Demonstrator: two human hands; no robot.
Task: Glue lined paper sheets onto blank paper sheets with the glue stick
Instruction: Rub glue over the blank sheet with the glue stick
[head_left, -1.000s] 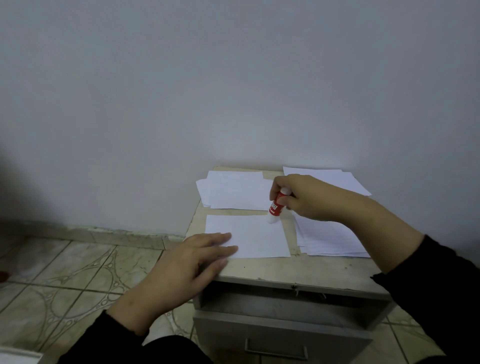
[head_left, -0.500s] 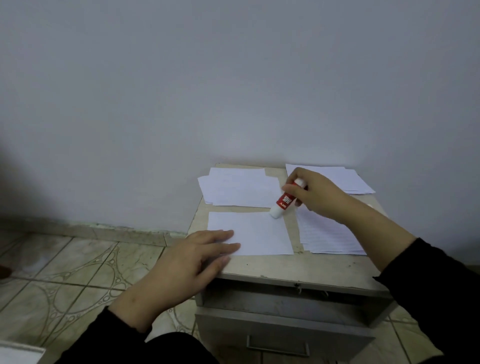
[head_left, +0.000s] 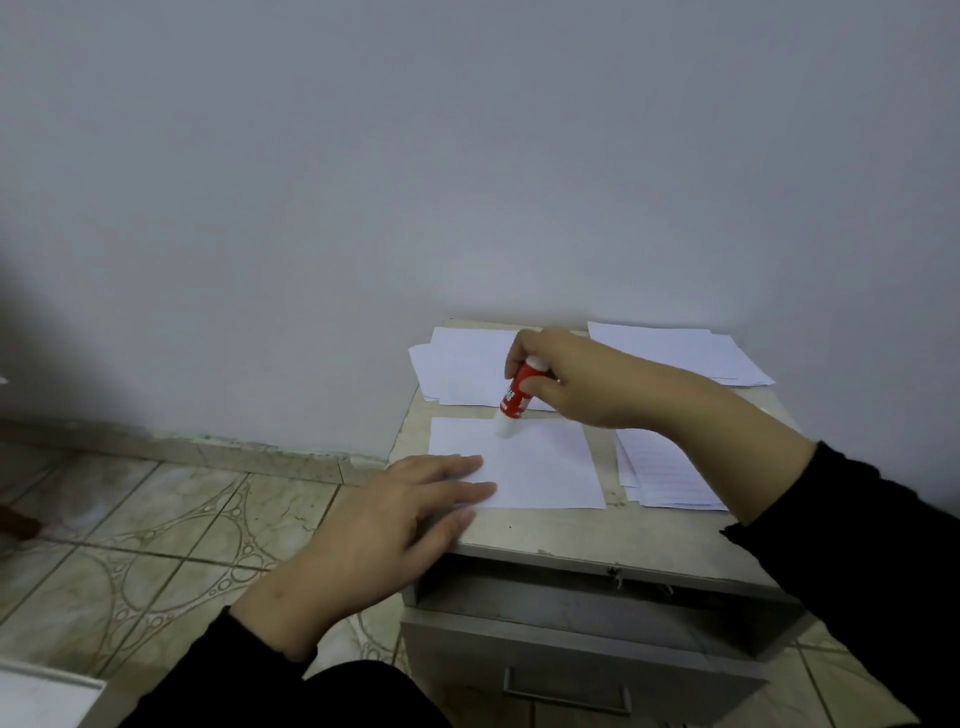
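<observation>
White at its tip and red along its body, the glue stick (head_left: 513, 400) that I see gripped in the right hand (head_left: 582, 379) touches the blank sheet (head_left: 540, 462) near its 12 o'clock edge, while the left hand (head_left: 395, 525) presses straight fingers on the sheet's 8 o'clock corner and the lined stack (head_left: 665, 475) lies at 3 o'clock.

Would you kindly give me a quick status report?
Left hand flat on sheet. Right hand grips glue stick, tip on sheet. Nothing in the way.

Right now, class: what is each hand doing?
Left hand: open, fingers flat on the blank sheet.
Right hand: gripping the glue stick.
</observation>
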